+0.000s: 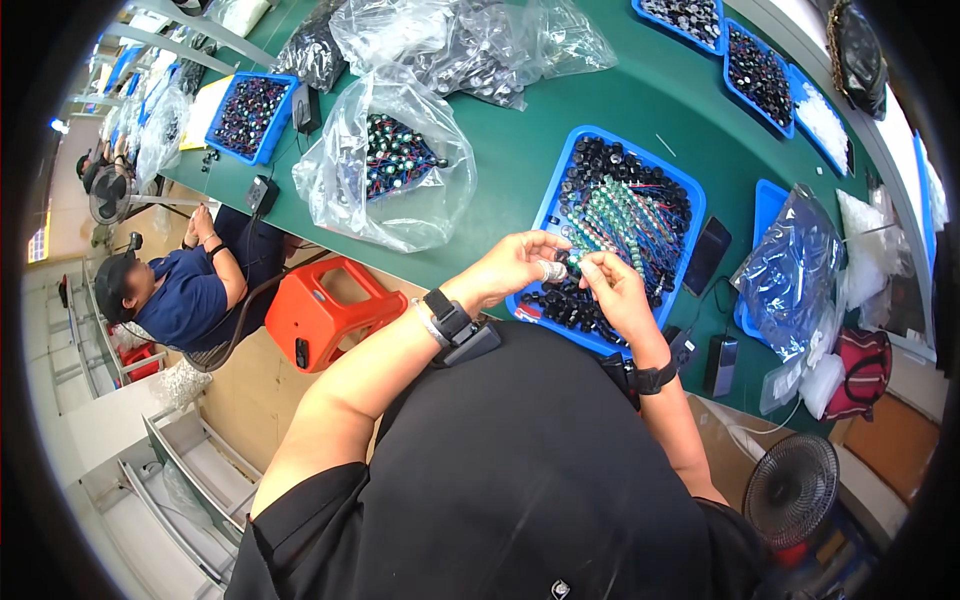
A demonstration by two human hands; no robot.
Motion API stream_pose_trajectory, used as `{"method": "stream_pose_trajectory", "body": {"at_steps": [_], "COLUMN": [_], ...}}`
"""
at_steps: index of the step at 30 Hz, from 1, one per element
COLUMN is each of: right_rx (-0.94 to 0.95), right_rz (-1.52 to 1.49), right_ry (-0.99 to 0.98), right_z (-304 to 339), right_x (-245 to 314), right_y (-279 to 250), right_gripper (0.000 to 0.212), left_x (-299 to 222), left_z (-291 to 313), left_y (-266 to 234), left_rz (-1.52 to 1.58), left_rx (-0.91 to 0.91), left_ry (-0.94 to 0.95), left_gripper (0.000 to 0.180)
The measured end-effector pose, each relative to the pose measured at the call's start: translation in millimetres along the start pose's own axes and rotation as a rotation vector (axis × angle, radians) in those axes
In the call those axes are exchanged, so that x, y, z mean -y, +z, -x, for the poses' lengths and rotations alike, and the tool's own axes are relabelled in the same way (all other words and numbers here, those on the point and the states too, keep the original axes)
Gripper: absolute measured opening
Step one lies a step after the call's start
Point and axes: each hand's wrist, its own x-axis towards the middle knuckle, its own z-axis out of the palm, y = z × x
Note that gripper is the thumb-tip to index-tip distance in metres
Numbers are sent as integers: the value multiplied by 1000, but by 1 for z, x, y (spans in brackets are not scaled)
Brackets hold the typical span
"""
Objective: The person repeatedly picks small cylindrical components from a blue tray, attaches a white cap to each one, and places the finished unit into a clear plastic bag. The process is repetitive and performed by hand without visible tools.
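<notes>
Over the near left part of a blue tray [697, 200], my two hands come together around a small dark round part [572, 262] with a bit of green on it. My left hand [515, 268] is closed, its thumb and fingertips pinching the part from the left. From the right, my right hand [617, 290] pinches at the same part with thumb and forefinger. Inside the tray lie many black round caps [600, 158] and a bundle of small green wired pieces [615, 215] with red and blue leads.
An open clear bag [440, 215] of wired pieces lies left of the tray. A black phone [708, 255] is at its right. More blue trays [757, 80] line the far right. Beyond an orange stool [325, 310], a person [190, 300] sits at the left. A fan [792, 490] stands lower right.
</notes>
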Motion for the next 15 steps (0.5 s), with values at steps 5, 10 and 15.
{"method": "stream_pose_trajectory", "body": {"at_steps": [5,10,15], "right_rx": [12,45,36], "right_rz": [71,-23,17], "right_ry": [1,116,136], "right_z": [-2,-6,-8], "right_x": [4,-8,-11], "right_y": [4,0,0], "right_gripper": [19,18,17], "left_x": [-2,-1,1], "left_z": [0,-2,-7], "left_y": [6,6,12], "left_rz": [-12,-14,-121], "left_rx": [-11,-30,-113], "left_ry": [29,10,23], "left_gripper": [37,37,33]}}
